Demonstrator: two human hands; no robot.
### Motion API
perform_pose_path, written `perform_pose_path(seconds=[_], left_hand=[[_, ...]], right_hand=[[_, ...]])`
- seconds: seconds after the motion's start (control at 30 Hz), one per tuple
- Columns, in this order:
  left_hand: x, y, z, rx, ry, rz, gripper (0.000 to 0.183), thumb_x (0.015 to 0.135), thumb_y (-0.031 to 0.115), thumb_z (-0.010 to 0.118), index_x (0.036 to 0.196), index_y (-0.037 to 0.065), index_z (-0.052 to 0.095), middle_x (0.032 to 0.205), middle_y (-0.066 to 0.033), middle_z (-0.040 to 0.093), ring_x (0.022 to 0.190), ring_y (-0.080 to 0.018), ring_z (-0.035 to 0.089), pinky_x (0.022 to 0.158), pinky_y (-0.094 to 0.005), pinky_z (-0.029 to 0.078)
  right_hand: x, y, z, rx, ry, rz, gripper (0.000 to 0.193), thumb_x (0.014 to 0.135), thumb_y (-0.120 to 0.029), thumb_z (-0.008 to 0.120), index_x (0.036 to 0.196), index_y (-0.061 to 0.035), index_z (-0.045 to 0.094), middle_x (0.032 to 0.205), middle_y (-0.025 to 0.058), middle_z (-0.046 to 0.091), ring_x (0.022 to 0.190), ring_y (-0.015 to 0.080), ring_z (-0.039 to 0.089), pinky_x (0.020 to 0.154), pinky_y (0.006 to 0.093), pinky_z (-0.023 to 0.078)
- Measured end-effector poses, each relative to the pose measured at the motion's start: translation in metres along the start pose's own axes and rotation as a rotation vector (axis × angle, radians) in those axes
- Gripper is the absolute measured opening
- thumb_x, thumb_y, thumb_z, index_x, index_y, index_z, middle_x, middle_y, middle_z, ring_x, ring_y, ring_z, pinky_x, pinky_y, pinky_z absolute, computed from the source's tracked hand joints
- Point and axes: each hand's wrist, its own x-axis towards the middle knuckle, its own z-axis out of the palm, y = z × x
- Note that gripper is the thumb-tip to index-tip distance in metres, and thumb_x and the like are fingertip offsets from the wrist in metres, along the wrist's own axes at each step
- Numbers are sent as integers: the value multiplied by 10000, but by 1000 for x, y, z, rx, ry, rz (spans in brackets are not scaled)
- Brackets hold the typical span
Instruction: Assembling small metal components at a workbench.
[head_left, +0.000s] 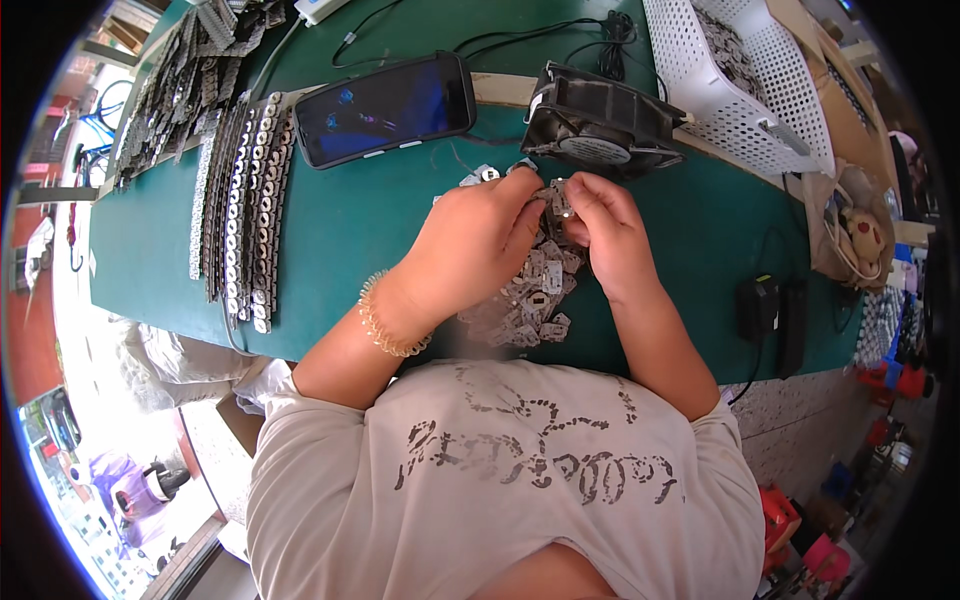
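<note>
Right grip (pixel 612 235) pinched a small silvery metal piece (pixel 560 198) between thumb and finger; whether the left grip (pixel 475 235), curled just beside it, pinched anything, I could not tell. Similar loose pieces (pixel 540 290) lay heaped below on the green bench (pixel 345 220), nearer the body than the black fan (pixel 590 118).
</note>
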Motion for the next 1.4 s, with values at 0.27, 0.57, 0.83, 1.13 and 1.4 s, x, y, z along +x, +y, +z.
perform_pose_path(seconds=[0.27, 0.57, 0.83, 1.13, 1.4], left_hand=[[0, 1, -1, -54, 18, 4, 106, 877, 98, 574, 889, 15, 509, 717, -190, 598, 648, -407, 577, 554, -461, 453], [1, 0, -9, 29, -103, 89, 110, 867, 31, 572, 969, -9, 557, 793, -212, 574, 715, -415, 538, 605, -404, 439], [-1, -6, -8, -633, -124, -117, 99, 953, 71, 535, 985, -12, 577, 820, -22, 504, 741, -143, 479, 688, -278, 411], [0, -6, -19, -694, -275, -64, 139, 973, 104, 521, 929, -16, 573, 865, -21, 494, 785, -96, 435, 711, -244, 381], [0, -5, -27, -830, -294, -158, 122, 972, 99, 528, 955, -14, 572, 894, 5, 507, 793, -62, 426, 690, -231, 376]], right_hand=[[1, 1, -1, 50, -16, -4, 224, 961, -218, 552, 815, -49, 572, 660, -90, 401, 580, 9, 336, 509, 201, 259], [-3, 3, 0, -53, -28, -138, 221, 977, -203, 521, 823, -46, 550, 729, -70, 447, 674, 21, 392, 581, 222, 342], [-4, 1, 0, -215, -101, -281, 212, 982, -155, 501, 814, -27, 523, 711, -45, 459, 673, 28, 375, 581, 213, 325], [-9, -6, 3, -291, -207, -254, 251, 999, -187, 477, 841, -4, 546, 689, -24, 465, 641, 49, 392, 569, 219, 332], [-6, -10, -4, -282, -74, -518, 248, 995, -163, 472, 819, 3, 530, 658, -14, 435, 601, 60, 358, 536, 231, 311]])
